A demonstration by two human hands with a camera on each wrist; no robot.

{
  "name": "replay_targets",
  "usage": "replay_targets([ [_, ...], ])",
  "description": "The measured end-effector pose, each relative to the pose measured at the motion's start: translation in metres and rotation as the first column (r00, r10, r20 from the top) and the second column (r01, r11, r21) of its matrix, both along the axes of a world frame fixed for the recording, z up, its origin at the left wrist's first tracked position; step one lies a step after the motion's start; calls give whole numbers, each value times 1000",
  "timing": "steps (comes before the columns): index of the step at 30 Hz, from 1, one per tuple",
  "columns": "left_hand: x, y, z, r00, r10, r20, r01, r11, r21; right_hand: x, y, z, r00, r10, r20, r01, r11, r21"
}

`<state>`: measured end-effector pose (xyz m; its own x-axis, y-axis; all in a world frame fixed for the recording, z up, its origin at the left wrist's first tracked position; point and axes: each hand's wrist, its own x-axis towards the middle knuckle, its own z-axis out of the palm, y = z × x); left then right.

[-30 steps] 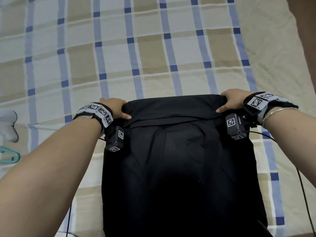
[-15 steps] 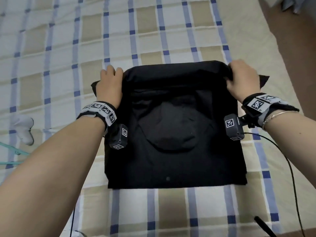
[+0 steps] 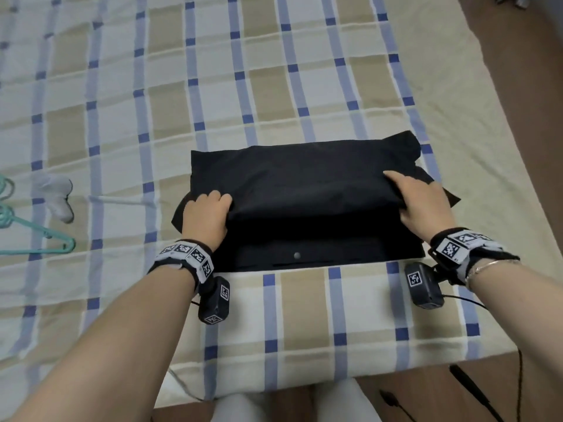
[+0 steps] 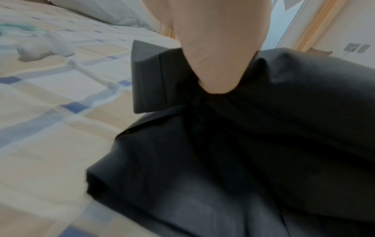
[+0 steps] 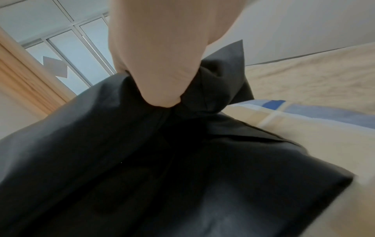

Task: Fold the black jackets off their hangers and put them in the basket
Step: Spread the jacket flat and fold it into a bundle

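- Since half a second ago, both hands have drawn the jacket's far fold toward the person, so the black jacket (image 3: 304,190) is now a shorter, thicker bundle, and the hands sit lower on it.
- Nearest the person, the checked bed sheet (image 3: 304,315) lies bare up to the jacket's near edge, where a flat lower layer with a small snap button (image 3: 297,255) shows.
- The left hand (image 3: 207,217) grips the left end of the upper fold, fingers curled over the cloth; the left wrist view shows its thumb (image 4: 219,80) pressed into a crease.
- The right hand (image 3: 422,205) grasps the right end of the same fold, with cloth bunched under its thumb (image 5: 162,89) in the right wrist view.
- A loose corner flares out beyond each hand.
- Farther left on the bed lie teal hangers (image 3: 33,236) and a small white object (image 3: 59,197), well apart from the jacket.
- No basket is in view.
- Judgement on handling: the fabric looks thin, smooth and limp, probably light and a little slippery, so layers may slide and the flared corners may spill out when lifted.
- Best hold, I judge, is at both side ends, with fingers under the whole stack and thumbs on top to keep all layers together.
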<state>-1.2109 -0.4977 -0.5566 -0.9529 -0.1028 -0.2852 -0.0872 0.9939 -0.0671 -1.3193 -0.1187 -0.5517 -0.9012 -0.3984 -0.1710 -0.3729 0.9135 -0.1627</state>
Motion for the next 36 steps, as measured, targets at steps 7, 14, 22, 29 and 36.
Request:
replay_targets([
  [7, 52, 14, -25, 970, 52, 237, -48, 999, -19, 60, 19, -27, 976, -5, 218, -18, 995, 100],
  [14, 50, 36, -18, 984, 128, 121, -127, 992, -18, 87, 41, -38, 879, -134, 458, 102, 990, 93],
  [22, 3, 142, -18, 912, -337, -235, 376, 915, 148, 78, 79, -32, 912, -376, 166, 377, 926, 25],
  [29, -18, 241, -45, 773, -632, 54, 633, 774, -17, 83, 96, -53, 895, -261, 361, 294, 955, -39],
  [36, -28, 273, -62, 755, -653, 58, 655, 756, -24, 89, 101, -59, 942, -224, 252, 246, 967, -62],
])
